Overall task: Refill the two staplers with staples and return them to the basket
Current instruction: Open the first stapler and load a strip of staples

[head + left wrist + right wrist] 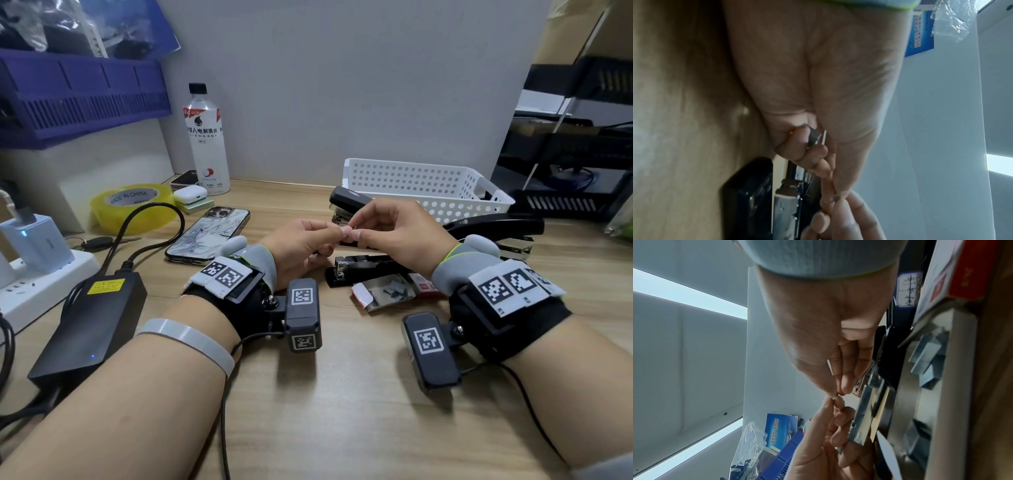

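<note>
Both hands, left hand and right hand, meet fingertip to fingertip, each grip pinching a small metal staple strip above the open black stapler on the wooden desk. Beside it lies an opened staple box; a second black stapler and white perforated basket stand behind.

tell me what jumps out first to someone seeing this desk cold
The two hands meeting mid-desk: the left hand and right hand pinch a small strip of staples between their fingertips. Just beneath them an opened black stapler lies on the wooden desk beside a torn-open staple box. Behind stands the white perforated basket.
</note>
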`<state>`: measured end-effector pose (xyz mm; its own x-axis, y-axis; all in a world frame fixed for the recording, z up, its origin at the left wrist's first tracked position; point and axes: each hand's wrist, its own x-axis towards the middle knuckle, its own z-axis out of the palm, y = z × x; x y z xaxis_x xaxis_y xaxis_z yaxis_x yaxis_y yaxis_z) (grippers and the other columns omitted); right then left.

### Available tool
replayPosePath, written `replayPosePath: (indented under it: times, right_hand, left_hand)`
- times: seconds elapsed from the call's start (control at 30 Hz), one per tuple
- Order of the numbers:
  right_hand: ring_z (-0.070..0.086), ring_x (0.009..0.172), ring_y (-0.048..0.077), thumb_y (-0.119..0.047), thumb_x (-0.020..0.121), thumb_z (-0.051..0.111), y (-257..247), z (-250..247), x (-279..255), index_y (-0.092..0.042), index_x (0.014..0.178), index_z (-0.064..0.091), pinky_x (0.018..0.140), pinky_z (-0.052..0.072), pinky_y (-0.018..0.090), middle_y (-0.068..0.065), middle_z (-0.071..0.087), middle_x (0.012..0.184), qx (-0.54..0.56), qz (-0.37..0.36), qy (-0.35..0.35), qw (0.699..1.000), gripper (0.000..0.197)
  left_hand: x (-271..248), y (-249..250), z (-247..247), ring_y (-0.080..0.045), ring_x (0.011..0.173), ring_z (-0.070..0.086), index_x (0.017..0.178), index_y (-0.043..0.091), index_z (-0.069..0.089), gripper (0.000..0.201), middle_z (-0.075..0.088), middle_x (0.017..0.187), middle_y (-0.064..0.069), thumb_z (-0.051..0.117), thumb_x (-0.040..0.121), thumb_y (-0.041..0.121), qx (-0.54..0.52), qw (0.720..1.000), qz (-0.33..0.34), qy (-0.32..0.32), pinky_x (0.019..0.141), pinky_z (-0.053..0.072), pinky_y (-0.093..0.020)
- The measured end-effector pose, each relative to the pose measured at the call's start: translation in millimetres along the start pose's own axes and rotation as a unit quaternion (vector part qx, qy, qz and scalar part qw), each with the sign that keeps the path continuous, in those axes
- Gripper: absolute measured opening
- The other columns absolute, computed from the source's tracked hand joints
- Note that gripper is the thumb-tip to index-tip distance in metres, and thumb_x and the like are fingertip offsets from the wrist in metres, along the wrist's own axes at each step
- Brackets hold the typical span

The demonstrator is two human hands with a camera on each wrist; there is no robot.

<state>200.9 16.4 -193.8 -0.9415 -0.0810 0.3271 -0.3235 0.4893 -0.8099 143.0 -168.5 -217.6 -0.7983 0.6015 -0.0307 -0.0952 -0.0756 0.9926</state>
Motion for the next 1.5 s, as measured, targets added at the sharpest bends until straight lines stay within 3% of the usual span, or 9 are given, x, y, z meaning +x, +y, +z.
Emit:
replayPosePath:
  times: [0.1,0.33,0.47,0.6,0.7,1.0,1.3,1.4,1.5]
  right_hand:
    - [0.069,0.072,0.013,-0.007,0.085,0.075,0,-3,0,-0.004,0.097,0.069,0.075,0.056,0.026,0.008,0.072,0.079,-0.012,0.008,-0.014,1.0,0.013]
    - [0.065,0.074,0.01,-0.015,0.085,0.076,-5,-20,-3,-0.012,0.093,0.073,0.077,0.053,0.029,0.008,0.074,0.084,-0.075,0.027,-0.049,0.996,0.009]
    - [0.063,0.073,0.007,-0.021,0.084,0.078,-6,-35,-7,-0.019,0.089,0.077,0.075,0.05,0.026,0.003,0.075,0.081,-0.118,0.041,-0.09,0.988,0.006]
    - [0.063,0.071,0.005,-0.022,0.083,0.078,-8,-40,-9,-0.021,0.09,0.078,0.071,0.049,0.02,0.002,0.075,0.08,-0.143,0.051,-0.139,0.979,0.007]
    - [0.062,0.068,0.0,-0.022,0.083,0.079,-6,-42,-9,-0.022,0.091,0.078,0.067,0.046,0.013,-0.007,0.073,0.074,-0.148,0.059,-0.152,0.975,0.008]
    - [0.064,0.071,0.003,-0.025,0.081,0.079,-3,-42,-8,-0.023,0.089,0.078,0.072,0.048,0.019,-0.002,0.076,0.081,-0.16,0.062,-0.142,0.975,0.008]
    - [0.053,0.057,-0.005,-0.019,0.08,0.081,-5,-39,-9,-0.02,0.086,0.078,0.057,0.04,0.007,-0.014,0.064,0.062,-0.173,0.068,-0.138,0.973,0.006]
    - [0.051,0.056,-0.002,-0.021,0.078,0.082,-5,-37,-8,-0.02,0.086,0.078,0.058,0.04,0.011,-0.014,0.061,0.062,-0.171,0.072,-0.138,0.973,0.009]
    - [0.057,0.066,0.006,-0.025,0.079,0.082,-6,-34,-7,-0.021,0.087,0.078,0.068,0.046,0.024,-0.001,0.067,0.073,-0.149,0.056,-0.101,0.982,0.01]
  left_hand:
    - [0,0,2,-0.004,0.053,0.039,0.092,0.002,0.071,0.019,0.05,0.085,-0.012,0.073,0.085,0.019,0.009,1.0,0.005,0.006,0.047,0.035,-0.013]
    - [0,0,5,-0.006,0.054,0.038,0.069,0.014,0.064,0.019,0.047,0.064,0.003,0.071,0.087,0.014,0.028,1.0,0.003,0.008,0.05,0.034,-0.014]
    - [-1,0,5,-0.006,0.057,0.041,0.074,0.012,0.069,0.013,0.049,0.066,0.001,0.071,0.087,0.013,0.032,0.999,0.005,0.008,0.062,0.037,-0.02]
    - [-2,2,7,-0.005,0.054,0.042,0.086,0.005,0.068,0.006,0.05,0.069,-0.001,0.067,0.089,0.01,0.027,1.0,-0.004,0.01,0.048,0.037,-0.013]
    - [-3,1,7,-0.004,0.053,0.043,0.087,0.006,0.068,0.001,0.05,0.067,0.0,0.069,0.087,0.007,0.037,0.999,0.0,0.015,0.049,0.04,-0.013]
    - [-2,3,4,-0.005,0.057,0.045,0.096,0.004,0.071,0.012,0.054,0.07,0.001,0.068,0.088,0.013,0.034,0.999,-0.012,0.014,0.05,0.042,-0.014]
    - [-3,5,5,-0.006,0.057,0.045,0.096,0.004,0.071,0.015,0.053,0.07,0.001,0.065,0.092,0.017,0.022,0.999,-0.019,0.018,0.048,0.041,-0.013]
    - [-3,6,5,-0.006,0.055,0.044,0.099,0.005,0.069,0.023,0.052,0.07,0.0,0.061,0.095,0.026,-0.013,0.999,-0.03,0.024,0.045,0.036,-0.014]
    - [-2,11,7,-0.004,0.055,0.043,0.098,0.009,0.064,0.036,0.051,0.071,0.001,0.055,0.096,0.043,-0.072,0.995,-0.056,0.035,0.044,0.032,-0.013]
